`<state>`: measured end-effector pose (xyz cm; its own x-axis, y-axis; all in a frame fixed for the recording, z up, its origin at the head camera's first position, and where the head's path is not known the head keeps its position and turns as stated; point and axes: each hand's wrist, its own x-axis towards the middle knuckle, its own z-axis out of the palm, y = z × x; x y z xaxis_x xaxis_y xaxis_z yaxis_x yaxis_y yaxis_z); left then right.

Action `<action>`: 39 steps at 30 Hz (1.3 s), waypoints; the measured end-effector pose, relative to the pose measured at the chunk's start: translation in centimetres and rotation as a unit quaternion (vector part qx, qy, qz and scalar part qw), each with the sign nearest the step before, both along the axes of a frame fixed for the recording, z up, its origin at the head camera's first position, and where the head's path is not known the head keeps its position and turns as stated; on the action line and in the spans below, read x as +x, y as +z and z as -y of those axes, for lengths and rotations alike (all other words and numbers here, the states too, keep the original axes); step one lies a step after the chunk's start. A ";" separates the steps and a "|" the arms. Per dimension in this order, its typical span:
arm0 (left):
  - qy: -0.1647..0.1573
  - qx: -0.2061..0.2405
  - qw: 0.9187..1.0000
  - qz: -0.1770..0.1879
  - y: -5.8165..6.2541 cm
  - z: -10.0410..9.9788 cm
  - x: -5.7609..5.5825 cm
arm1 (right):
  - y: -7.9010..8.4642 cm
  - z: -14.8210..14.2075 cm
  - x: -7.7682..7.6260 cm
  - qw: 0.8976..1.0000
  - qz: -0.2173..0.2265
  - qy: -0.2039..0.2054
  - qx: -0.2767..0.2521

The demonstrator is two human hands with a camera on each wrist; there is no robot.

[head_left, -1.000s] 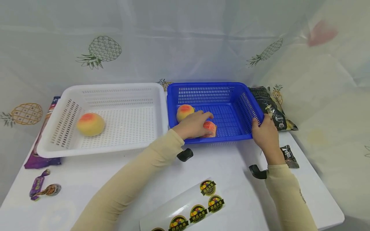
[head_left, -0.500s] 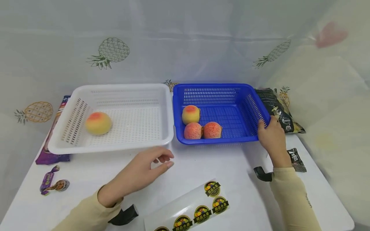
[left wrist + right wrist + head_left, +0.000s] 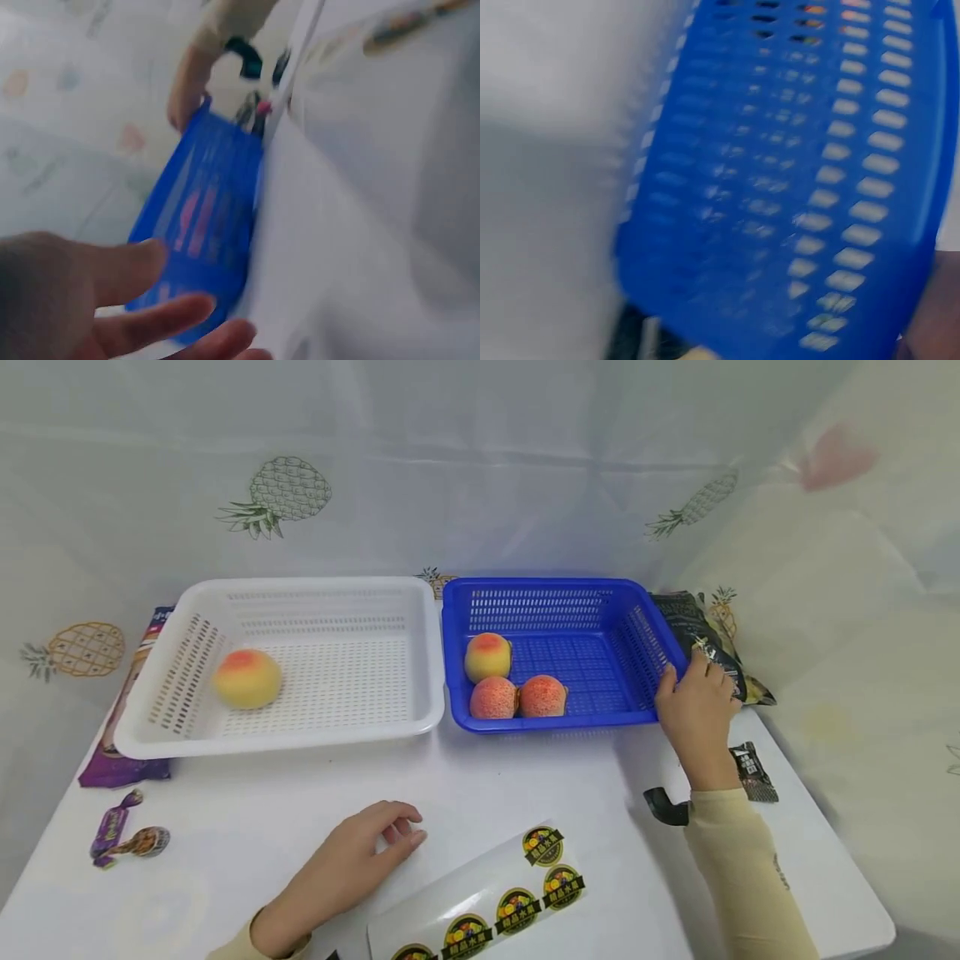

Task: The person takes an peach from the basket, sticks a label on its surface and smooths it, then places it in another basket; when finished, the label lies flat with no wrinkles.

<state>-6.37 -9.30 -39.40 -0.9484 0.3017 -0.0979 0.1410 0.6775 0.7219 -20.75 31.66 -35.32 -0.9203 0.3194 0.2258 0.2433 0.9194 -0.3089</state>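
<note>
My left hand (image 3: 348, 864) hovers low over the white table, left of a glossy sheet of round stickers (image 3: 517, 910), its fingers loosely bent and holding nothing. In the left wrist view, the fingers (image 3: 172, 315) are spread apart. At the right end of the blue basket (image 3: 555, 722), my right hand (image 3: 697, 718) has its thumb by the rim and its fingers spread outside it, over the dark snack bag. Inside that basket lie a yellow peach (image 3: 487, 657) and two red peaches, one (image 3: 493, 698) in the near left corner and another (image 3: 543, 697) beside it.
A white basket (image 3: 277, 747) with one yellow-red peach (image 3: 247, 678) stands on the left. Purple packaging (image 3: 127, 768) sticks out beneath it. Candy (image 3: 111, 831) and a lollipop (image 3: 148, 842) lie near left; a dark bag (image 3: 708, 639) and small packet (image 3: 752, 772) lie right.
My left hand has let go of a red peach in the blue basket, then drawn back toward the sticker sheet. My right hand's fingers have loosened from the basket rim.
</note>
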 end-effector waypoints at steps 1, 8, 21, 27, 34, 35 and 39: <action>0.038 -0.003 0.999 0.006 0.0 0.9 0.0 | 0.3 0.7 0.0 1.000 -0.009 0.011 0.010; 0.266 0.003 0.963 0.051 1.6 7.5 -1.1 | 2.5 8.1 -0.3 0.990 -0.048 0.130 0.037; 0.408 0.205 0.890 0.002 -2.3 10.9 -3.8 | 7.3 28.6 -5.6 0.866 0.073 0.472 0.147; 0.369 0.350 0.860 -0.039 -2.6 10.9 -3.7 | 6.5 38.7 -8.3 0.796 0.195 0.555 0.138; 0.374 0.400 0.836 -0.030 -2.1 10.6 -3.2 | 4.7 47.4 -7.4 0.758 0.308 0.563 0.119; 0.373 0.401 0.836 -0.036 -2.5 10.8 -3.3 | 4.6 48.0 -7.2 0.758 0.316 0.558 0.119; 0.378 0.397 0.835 -0.051 -4.6 11.2 -3.8 | 4.0 48.9 -6.8 0.773 0.337 0.525 0.112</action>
